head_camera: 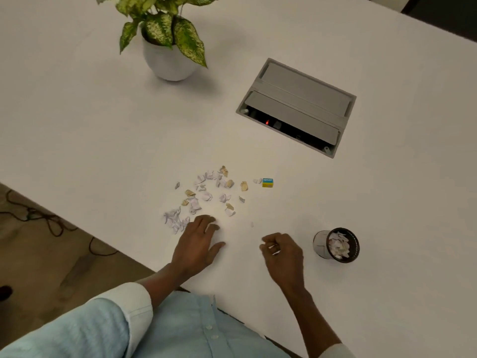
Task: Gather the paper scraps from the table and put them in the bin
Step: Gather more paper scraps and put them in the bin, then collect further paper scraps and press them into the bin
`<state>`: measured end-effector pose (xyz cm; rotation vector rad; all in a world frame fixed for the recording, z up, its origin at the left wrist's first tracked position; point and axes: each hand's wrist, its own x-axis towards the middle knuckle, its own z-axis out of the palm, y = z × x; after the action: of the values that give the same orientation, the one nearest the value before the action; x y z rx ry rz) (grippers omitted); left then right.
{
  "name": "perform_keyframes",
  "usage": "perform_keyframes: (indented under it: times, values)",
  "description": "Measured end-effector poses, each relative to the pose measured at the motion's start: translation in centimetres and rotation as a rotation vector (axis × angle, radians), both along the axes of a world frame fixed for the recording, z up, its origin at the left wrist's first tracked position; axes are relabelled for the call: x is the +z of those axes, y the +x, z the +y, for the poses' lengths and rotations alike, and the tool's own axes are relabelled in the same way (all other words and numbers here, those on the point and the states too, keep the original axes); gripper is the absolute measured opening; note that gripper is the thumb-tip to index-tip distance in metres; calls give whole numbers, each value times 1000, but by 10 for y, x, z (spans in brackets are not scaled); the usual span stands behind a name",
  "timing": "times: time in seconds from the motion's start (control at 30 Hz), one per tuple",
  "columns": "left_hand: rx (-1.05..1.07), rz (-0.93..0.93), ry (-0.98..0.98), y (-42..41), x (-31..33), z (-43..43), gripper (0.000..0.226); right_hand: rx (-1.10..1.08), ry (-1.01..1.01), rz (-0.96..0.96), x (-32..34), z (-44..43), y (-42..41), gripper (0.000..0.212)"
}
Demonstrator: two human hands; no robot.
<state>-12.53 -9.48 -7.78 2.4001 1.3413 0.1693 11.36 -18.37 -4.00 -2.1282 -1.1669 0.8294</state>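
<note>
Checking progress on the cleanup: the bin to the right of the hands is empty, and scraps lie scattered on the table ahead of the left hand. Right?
Not quite. In the head view, the bin already holds paper pieces. The rest stands: it sits to the right of the hands, and scraps lie scattered on the table ahead of the left hand.

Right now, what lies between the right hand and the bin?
In the head view, nothing: bare white table separates the right hand, curled around some scraps, from the small black bin, already holding paper.

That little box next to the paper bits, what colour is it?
The little box is blue on top and yellow below, seen in the head view.
</note>
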Motion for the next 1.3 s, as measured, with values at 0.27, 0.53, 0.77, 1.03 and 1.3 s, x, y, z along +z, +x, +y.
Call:
perform_keyframes:
  times: [0.27, 0.53, 0.77, 1.03, 1.3]
  values:
    - [277, 231, -191, -53, -10, 9, 132, 62, -202, -101, -31, 44, -42, 58]
    - [284, 196, -353, -43, -19, 11, 144, -7, -225, -46, -48, 91, -42, 91]
    - [146, 223, -384, -26, -20, 17, 136, 134, -236, -26, -48, 140, -54, 87]
    - [64, 137, -337, -23, -19, 20, 64, 427, -284, -161, -47, 166, -69, 44]
    - [-28, 97, -282, -18, -16, 23, 19, 443, -225, -183, -55, 149, -66, 9]
